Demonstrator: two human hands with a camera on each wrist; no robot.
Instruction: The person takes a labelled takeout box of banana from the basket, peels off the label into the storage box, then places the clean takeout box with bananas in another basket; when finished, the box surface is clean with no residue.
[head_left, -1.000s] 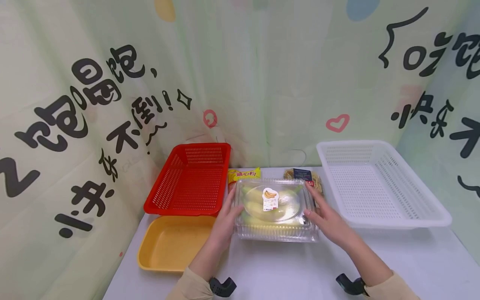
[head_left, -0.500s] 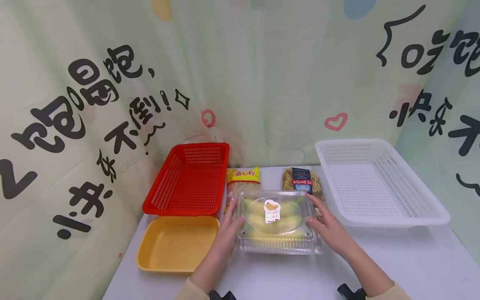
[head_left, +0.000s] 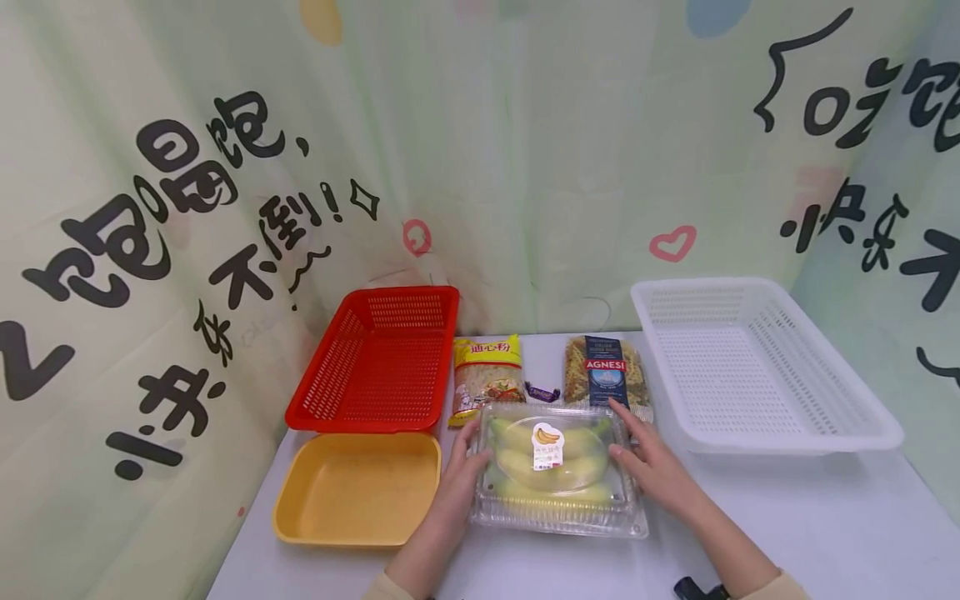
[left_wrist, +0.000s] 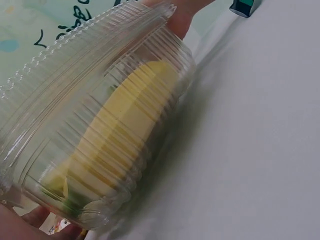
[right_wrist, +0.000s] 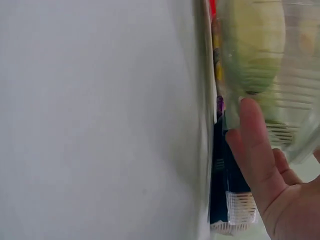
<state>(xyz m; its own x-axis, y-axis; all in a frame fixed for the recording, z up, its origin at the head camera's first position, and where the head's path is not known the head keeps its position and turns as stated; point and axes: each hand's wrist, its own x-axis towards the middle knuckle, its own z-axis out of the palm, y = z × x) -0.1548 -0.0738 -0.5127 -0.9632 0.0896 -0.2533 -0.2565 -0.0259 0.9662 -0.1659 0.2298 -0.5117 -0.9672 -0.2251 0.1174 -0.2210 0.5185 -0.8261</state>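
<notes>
A clear plastic clamshell box (head_left: 517,500) of bananas, with a banana-picture label (head_left: 547,446) on its lid, is held level between both hands. The left hand (head_left: 453,483) grips its left end, thumb up by the lid's edge. On the right end, the right hand (head_left: 660,467) grips with the thumb at the lid's side. Through the ribbed wall in the left wrist view, a yellow banana (left_wrist: 130,120) shows, and the box's shadow falls on the table. Fingers (right_wrist: 255,135) of the right hand support the box from below in the right wrist view.
Behind the box lie a yellow-topped pasta bag (head_left: 487,383), a small dark purple packet (head_left: 542,392) and an AGNESI pasta bag (head_left: 607,375). A red basket (head_left: 447,358) and yellow tray (head_left: 285,508) stand left, a white basket (head_left: 787,446) right, on the white table (head_left: 787,525).
Both hands have drawn the banana box down and toward the person, away from the pasta bags. The bags and the small purple packet have come into fuller view.
</notes>
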